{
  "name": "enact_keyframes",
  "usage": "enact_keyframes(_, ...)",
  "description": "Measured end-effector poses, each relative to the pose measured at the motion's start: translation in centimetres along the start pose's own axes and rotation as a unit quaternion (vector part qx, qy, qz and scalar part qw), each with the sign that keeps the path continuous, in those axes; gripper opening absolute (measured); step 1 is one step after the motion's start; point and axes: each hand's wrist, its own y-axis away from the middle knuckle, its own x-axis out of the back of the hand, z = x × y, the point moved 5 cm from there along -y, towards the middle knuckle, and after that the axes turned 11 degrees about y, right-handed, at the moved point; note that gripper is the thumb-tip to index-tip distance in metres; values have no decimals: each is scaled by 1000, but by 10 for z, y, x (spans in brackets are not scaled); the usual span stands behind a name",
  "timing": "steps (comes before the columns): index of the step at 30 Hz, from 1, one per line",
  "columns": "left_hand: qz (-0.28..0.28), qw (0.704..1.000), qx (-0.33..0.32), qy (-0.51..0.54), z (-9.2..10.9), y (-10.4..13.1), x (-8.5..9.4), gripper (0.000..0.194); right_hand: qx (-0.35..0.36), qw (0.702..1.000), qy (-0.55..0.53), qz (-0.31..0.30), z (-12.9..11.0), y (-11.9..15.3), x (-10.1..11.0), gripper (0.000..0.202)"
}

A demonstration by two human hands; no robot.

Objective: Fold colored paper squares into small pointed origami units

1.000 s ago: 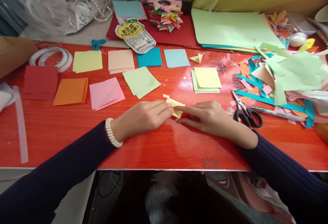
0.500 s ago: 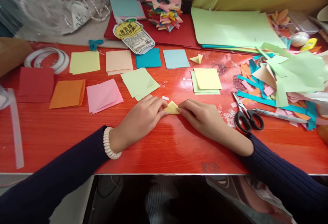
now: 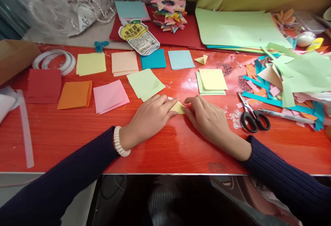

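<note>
Red tabletop (image 3: 155, 150), folded yellow paper (image 3: 178, 108) between left hand (image 3: 152, 115) and right hand (image 3: 207, 116), fingers pinching it.

Head view: your left hand (image 3: 151, 115) and right hand (image 3: 209, 117) both have fingers on a small folded yellow paper (image 3: 178, 108), flat on the red table (image 3: 165, 150). Scissors (image 3: 252, 114) to the right of your right hand, pen (image 3: 287, 115) just beside them, heap of paper scraps (image 3: 297, 76) beyond. Yellow square stack (image 3: 212, 79) ahead of your right hand, small folded piece (image 3: 202, 59) behind it. Pink stack (image 3: 110, 96), orange stack (image 3: 74, 95) and red stack (image 3: 43, 84) run out to your left.
</note>
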Motion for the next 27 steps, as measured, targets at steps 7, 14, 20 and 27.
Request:
enact_keyframes(7,43,983,22,178,1,-6,12,15,-12,991,-135,-5,6,-5,2,20)
enact_keyframes(14,55,949,57,307,-5,-4,10,22,-61,904,-415,-84,12,-6,4,20)
enact_keyframes(20,44,933,82,349,-6,-3,9,32,-100,819,-536,-180,5,-4,2,32)
enact_keyframes(27,25,925,120,361,-5,-2,10,34,-117,794,-564,-195,3,-5,3,30)
